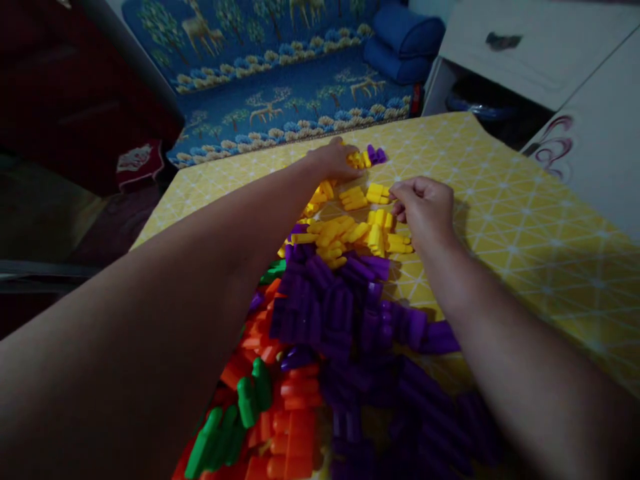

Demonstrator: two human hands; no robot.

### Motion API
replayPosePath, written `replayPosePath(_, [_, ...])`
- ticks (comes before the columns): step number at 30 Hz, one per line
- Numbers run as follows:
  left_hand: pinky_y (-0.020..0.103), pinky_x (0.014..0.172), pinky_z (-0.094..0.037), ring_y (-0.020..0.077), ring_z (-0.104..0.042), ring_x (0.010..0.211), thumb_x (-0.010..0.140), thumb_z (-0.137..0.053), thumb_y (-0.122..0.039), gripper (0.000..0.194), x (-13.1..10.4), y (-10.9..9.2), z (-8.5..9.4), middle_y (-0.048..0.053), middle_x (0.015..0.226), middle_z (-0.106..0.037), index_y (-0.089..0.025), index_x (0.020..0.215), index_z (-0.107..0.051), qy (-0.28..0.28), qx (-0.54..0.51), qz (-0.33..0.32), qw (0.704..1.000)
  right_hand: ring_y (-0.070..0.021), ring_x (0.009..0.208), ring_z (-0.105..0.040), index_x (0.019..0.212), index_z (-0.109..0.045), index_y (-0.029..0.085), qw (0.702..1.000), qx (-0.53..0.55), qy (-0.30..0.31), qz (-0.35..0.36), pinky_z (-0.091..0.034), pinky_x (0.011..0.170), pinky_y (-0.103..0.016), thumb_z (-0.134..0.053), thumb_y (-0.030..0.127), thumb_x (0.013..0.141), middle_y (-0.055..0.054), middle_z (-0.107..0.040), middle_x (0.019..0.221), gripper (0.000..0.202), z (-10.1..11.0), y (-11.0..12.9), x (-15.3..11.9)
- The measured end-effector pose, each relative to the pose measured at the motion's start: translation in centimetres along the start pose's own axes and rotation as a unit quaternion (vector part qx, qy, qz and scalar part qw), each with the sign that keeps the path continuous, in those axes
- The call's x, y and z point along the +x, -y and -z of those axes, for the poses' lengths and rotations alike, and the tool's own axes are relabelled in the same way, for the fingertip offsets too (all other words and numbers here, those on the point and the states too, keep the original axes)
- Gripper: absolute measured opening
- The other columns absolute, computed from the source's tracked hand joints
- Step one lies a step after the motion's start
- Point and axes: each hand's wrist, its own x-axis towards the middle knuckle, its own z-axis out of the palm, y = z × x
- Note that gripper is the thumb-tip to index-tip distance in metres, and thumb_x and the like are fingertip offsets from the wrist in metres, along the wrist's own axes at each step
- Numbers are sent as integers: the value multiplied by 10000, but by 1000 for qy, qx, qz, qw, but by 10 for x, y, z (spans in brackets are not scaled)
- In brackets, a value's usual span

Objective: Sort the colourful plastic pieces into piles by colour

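Note:
Plastic building blocks lie heaped by colour across the table. At the far side my left hand (337, 160) reaches over yellow blocks (359, 160), its fingers bent down at them; whether it grips one is hidden. A purple block (377, 155) sits just right of those. Nearer, my right hand (425, 200) has thumb and forefinger pinched together at the right end of a yellow block (378, 193). Below the hands spreads a pile of yellow blocks (337, 231), then a large heap of purple blocks (340, 307).
Orange blocks (295, 427) and green blocks (220, 433) lie at the near left, partly behind my left arm. A yellow patterned cloth (540, 267) covers the table. Behind stands a blue seat (300, 93) with deer designs and a rolled cushion (407, 30); a white cabinet (560, 47) is at right.

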Motion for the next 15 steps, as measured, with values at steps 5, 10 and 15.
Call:
replayPosePath(5, [368,1069,-371,263,-480,1293,833,-577,-509,616,-38,-7,6,-7,1536,-323,-378,1414,-421,13,20,-13,1000,-90,436,-478,645,-645,168,999,31,-1,-17,-386,409,-199,-653,260,712,34,-541,488,115,3,2,-2])
replayPosePath(10, [319,1098,-354,244,-487,1307,864,-550,-526,563,-98,-16,12,70,1511,-403,-263,1362,-533,37,-30,-110,993,-94,454,-484,669,-654,167,998,45,4,-36,-393,422,-202,-665,296,699,29,-547,504,133,3,5,-3])
replayPosePath(15, [365,1104,-347,274,-471,1333,863,-541,-564,556,-174,-38,50,60,1460,-509,-271,1334,-582,109,-113,-172,973,-101,455,-485,682,-659,171,999,26,14,-38,-394,428,-216,-673,333,702,25,-557,517,163,5,2,-2])
